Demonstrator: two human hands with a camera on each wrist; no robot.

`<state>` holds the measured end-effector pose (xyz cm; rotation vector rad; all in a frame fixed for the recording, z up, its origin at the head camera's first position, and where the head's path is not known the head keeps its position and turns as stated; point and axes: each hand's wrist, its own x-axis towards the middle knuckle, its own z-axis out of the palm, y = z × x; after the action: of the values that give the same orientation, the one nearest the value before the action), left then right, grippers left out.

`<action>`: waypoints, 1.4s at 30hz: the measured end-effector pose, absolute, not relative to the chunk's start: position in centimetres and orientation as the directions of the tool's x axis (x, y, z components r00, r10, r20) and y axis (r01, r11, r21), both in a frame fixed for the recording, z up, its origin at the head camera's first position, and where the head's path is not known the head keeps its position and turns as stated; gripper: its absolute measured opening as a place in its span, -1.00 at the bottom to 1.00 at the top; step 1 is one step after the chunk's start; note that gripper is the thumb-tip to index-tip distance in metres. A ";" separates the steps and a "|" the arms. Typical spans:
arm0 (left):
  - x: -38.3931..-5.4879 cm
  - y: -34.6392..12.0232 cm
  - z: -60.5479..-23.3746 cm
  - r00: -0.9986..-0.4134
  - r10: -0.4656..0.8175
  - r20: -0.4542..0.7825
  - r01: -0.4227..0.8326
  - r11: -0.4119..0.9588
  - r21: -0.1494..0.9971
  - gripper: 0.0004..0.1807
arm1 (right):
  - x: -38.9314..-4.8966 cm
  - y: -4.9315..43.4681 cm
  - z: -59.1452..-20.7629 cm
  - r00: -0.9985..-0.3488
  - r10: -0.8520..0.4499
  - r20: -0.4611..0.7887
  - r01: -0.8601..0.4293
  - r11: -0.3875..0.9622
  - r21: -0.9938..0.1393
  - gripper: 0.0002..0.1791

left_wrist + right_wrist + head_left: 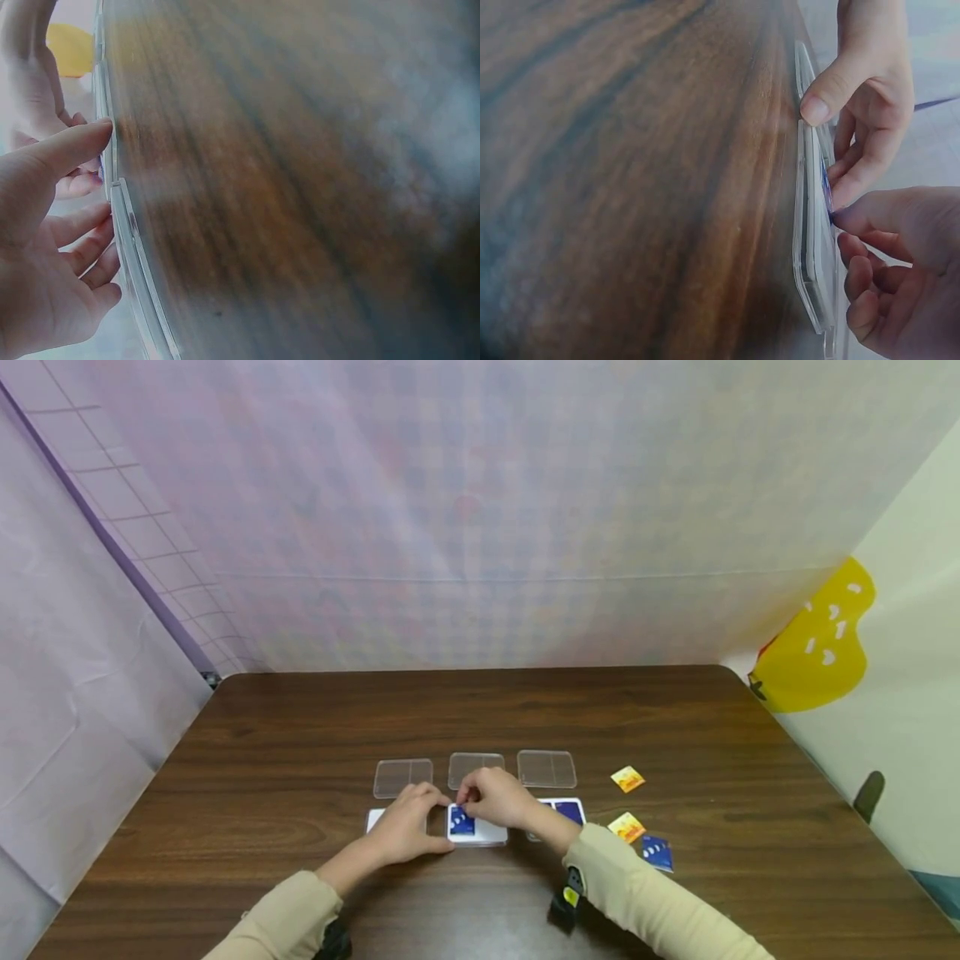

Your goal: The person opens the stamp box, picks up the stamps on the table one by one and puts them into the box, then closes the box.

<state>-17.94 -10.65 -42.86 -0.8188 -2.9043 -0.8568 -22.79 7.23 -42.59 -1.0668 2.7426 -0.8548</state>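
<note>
In the head view a shallow white-and-clear plastic case (491, 836) lies on the table between the hands. A small blue card with pale marks (461, 823) sits at its left side. My left hand (401, 828) holds that case by its left end, the thumb (86, 142) along the near edge and the index finger toward the far corner. From the right, my right hand (501, 798) reaches over the case, its thumb and index finger pinching at the blue card's upper edge. The right wrist view shows those fingertips right at the card, the other fingers curled.
One similar case (375, 818) is partly under the left hand; another (570, 811), with blue cards, lies partly behind the right wrist. Three clear lids (403, 777) lie in a row behind. To the right are two orange-yellow cards (627, 779) and a loose blue card (657, 852).
</note>
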 end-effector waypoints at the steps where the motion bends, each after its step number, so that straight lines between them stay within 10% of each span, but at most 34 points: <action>1: -17.9 -10.7 -42.9 -0.864 0.481 0.147 0.484 0.716 0.502 -0.43 | -22.8 7.2 -42.6 -0.756 -0.643 0.125 -0.603 0.609 -0.515 -0.90; 42: -17.9 -10.7 -43.1 -0.864 0.482 0.144 0.489 0.737 0.467 -0.40 | -18.2 30.0 -40.9 -0.822 -0.567 -0.051 -0.449 0.700 -0.555 -0.69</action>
<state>-17.93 -10.72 -43.13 -0.8152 -2.9149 -0.7901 -18.18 30.03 -40.86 -0.8157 2.6907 -0.7930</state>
